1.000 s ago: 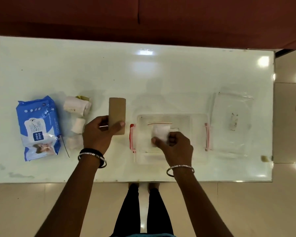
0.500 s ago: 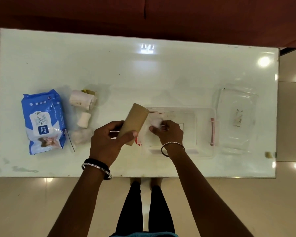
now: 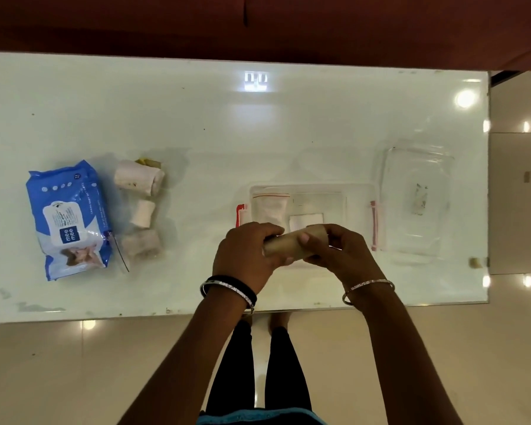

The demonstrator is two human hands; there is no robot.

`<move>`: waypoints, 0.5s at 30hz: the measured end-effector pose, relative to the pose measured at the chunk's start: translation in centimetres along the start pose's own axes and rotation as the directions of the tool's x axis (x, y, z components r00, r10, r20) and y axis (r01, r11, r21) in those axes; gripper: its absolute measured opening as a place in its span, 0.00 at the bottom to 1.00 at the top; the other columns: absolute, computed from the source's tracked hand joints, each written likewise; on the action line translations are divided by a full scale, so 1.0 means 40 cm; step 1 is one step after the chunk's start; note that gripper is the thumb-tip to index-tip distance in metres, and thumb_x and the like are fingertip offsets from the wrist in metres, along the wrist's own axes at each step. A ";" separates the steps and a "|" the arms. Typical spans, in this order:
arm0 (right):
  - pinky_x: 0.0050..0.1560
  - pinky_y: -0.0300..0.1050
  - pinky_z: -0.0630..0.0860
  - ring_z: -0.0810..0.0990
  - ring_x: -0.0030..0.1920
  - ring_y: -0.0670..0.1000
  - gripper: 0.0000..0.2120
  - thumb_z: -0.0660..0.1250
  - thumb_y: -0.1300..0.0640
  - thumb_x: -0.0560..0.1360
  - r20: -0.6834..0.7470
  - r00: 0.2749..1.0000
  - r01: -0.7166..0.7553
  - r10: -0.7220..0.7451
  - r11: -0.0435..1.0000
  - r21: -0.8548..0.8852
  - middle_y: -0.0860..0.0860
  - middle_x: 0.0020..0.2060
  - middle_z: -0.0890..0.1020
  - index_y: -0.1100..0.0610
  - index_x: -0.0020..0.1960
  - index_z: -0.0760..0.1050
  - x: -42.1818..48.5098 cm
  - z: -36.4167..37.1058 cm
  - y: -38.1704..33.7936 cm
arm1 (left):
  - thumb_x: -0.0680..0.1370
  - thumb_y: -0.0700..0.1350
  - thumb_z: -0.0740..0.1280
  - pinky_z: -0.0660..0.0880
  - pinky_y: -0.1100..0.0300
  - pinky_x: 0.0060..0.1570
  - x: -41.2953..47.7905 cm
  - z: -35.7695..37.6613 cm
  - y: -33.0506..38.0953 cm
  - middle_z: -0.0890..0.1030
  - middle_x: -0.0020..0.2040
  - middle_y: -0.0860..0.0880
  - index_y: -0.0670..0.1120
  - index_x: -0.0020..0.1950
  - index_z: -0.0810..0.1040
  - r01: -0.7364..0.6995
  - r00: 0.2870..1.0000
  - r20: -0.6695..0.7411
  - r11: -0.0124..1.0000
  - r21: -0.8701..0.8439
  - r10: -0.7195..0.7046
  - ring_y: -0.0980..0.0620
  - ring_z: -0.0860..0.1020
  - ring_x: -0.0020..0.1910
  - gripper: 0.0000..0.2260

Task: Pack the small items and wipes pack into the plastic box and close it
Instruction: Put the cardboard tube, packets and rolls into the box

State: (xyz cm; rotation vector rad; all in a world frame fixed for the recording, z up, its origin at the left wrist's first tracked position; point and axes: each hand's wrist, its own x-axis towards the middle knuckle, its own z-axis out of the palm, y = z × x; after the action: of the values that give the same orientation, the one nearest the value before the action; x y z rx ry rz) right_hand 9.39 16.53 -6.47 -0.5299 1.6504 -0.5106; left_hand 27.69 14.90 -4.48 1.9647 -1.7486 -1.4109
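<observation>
Centrally, just below the middle of the frame in the head view, both hands meet on a brown cardboard tube that lies roughly level, tipped slightly up toward the right. The left hand wraps its fingers over the tube's left end, and the right hand grips the right end with the thumb pressed on top, so each hand is clamped on the tube and the two nearly touch. They hold it above the near edge of the clear plastic box, which sits open on the white table with red latches at its short sides. Inside the box, toward its left, lies a small zip bag with a red strip, and beside it a white square pad. Just right of the box, at the right of the frame, rests the clear lid, apart from the box or barely touching it; the glare makes that hard to judge. At the left of the frame lies the blue wipes pack, flat on the table. Just right of it stand three small pale items in a column: a cloth roll at the top, a small white roll in the middle, and a bagged wad, possibly cotton, at the bottom.
</observation>
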 end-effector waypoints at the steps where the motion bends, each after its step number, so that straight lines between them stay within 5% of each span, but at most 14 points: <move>1: 0.52 0.53 0.84 0.86 0.48 0.57 0.18 0.77 0.55 0.70 -0.018 0.999 -0.027 0.027 1.000 0.004 0.61 0.49 0.84 0.63 0.57 0.81 0.007 -0.007 0.008 | 0.66 0.50 0.78 0.79 0.52 0.51 0.000 0.005 -0.002 0.84 0.52 0.52 0.52 0.57 0.82 0.003 0.999 -0.032 1.000 -0.026 -0.004 0.52 0.80 0.50 0.19; 8: 0.54 0.52 0.83 0.87 0.44 0.60 0.08 0.75 0.58 0.73 -0.049 0.979 -0.202 0.200 0.979 -0.039 0.62 0.50 0.84 0.61 0.48 0.81 0.067 -0.026 0.026 | 0.70 0.46 0.75 0.80 0.55 0.42 -0.009 -0.026 -0.073 0.81 0.45 0.52 0.51 0.51 0.81 0.086 0.949 -0.295 0.993 -0.086 -0.108 0.55 0.80 0.39 0.10; 15: 0.56 0.55 0.82 0.87 0.46 0.63 0.09 0.74 0.56 0.73 -0.148 0.955 -0.293 0.258 0.904 -0.312 0.63 0.48 0.85 0.63 0.44 0.81 0.117 0.044 0.023 | 0.70 0.45 0.76 0.72 0.75 0.33 -0.009 -0.029 -0.115 0.82 0.43 0.54 0.50 0.52 0.79 0.225 0.958 -0.128 0.950 -0.217 -0.256 0.61 0.81 0.38 0.13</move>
State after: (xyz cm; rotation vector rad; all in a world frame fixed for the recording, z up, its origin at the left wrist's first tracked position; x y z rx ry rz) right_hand 10.46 14.36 -10.95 -0.5071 1.8886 -0.0485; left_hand 31.76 16.08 -6.67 2.1665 -1.2813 -1.3973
